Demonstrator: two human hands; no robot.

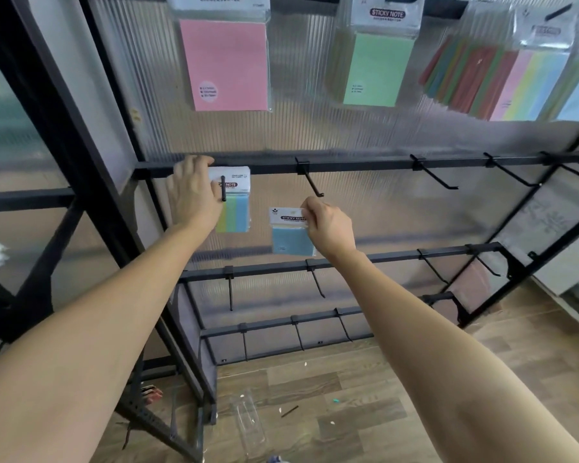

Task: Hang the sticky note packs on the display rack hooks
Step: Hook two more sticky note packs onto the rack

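A multicolour sticky note pack (236, 208) hangs on the leftmost hook (223, 188) of the middle black rail (358, 162). My left hand (193, 192) holds that pack's left side, fingers up at the rail. My right hand (328, 225) pinches the white header of a blue sticky note pack (290, 240), held in the air just below an empty hook (311, 182). The blue pack touches no hook.
Pink (226, 63), green (378, 66) and multicolour (528, 81) packs hang on the top row. Several empty hooks run along the middle rail to the right and on two lower rails (381, 257). Wooden floor (365, 396) below holds a clear wrapper and small scraps.
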